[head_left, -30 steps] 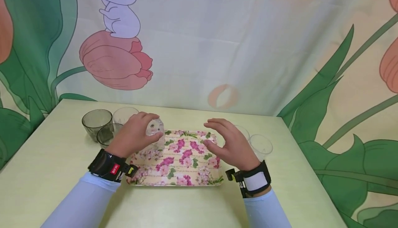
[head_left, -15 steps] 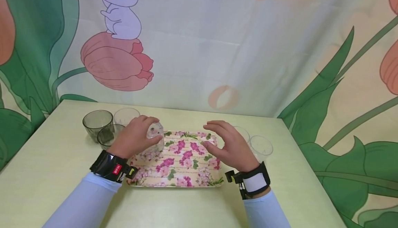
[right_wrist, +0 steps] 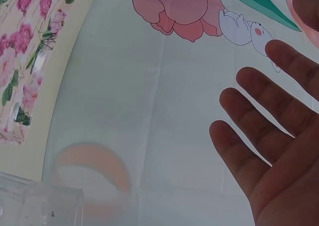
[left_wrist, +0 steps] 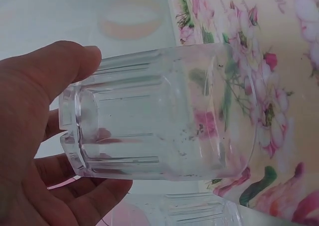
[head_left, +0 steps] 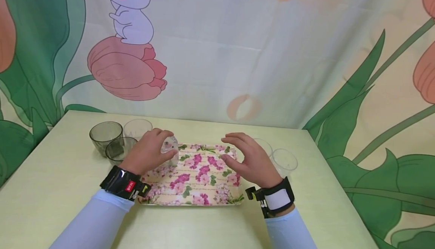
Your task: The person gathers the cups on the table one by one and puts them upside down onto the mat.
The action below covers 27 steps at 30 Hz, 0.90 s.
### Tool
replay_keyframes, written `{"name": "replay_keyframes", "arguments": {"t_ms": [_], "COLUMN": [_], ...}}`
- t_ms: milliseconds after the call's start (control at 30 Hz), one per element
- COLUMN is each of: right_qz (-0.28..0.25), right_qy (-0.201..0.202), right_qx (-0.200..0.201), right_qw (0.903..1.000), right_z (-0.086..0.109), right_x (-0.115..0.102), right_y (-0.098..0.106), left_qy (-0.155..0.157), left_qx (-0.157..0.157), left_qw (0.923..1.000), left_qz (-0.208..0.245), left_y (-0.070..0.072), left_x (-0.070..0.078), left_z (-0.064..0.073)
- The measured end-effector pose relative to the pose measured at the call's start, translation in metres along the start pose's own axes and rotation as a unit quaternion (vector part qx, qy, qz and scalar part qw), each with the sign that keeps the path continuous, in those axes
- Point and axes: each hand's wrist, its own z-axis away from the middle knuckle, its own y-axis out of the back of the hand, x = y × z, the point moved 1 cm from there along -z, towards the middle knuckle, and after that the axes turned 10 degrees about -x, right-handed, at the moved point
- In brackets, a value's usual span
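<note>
My left hand (head_left: pixel 147 150) holds a clear, ribbed drinking glass (head_left: pixel 172 158) by its base, thumb on one side and fingers on the other. The glass is upside down, its mouth at the back left part of the flowered tray (head_left: pixel 204 188). In the left wrist view the rim of the drinking glass (left_wrist: pixel 159 116) overlaps the tray's printed flowers. Over the tray's right side my right hand (head_left: pixel 253 162) is raised with fingers extended and spread, holding nothing. The right wrist view shows the fingers (right_wrist: pixel 249 161) apart from everything.
Left of the tray stand two smoky grey glasses (head_left: pixel 102 137) (head_left: pixel 115 152) and a clear glass (head_left: pixel 136 126), partly behind my left hand. Two clear glasses (head_left: pixel 285 160) (head_left: pixel 264 143) stand to the right, one partly hidden by my right hand. A printed curtain (head_left: pixel 204 53) hangs behind the table (head_left: pixel 190 228).
My left hand has lowered slightly with the drinking glass toward the tray. My right hand has stayed almost still, and the head view has shifted a little.
</note>
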Motion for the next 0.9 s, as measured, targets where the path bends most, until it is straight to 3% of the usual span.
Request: {"name": "replay_keyframes", "arguments": {"t_ms": [567, 900], "right_qz": [-0.003, -0.006], "right_qy": [0.0, -0.001], "right_qx": [-0.005, -0.003], "right_qw": [1.0, 1.0], "right_z": [-0.0006, -0.0001], "right_x": [0.0037, 0.0031], "right_y": [-0.0032, -0.0026], "left_qy": [0.009, 0.008], "left_qx": [-0.015, -0.005], "left_qw": [0.9993, 0.9988], "left_qz": [-0.034, -0.048], "left_y": [0.0019, 0.0028], "left_x": [0.0016, 0.0048], "left_z": [-0.0011, -0.0004]}}
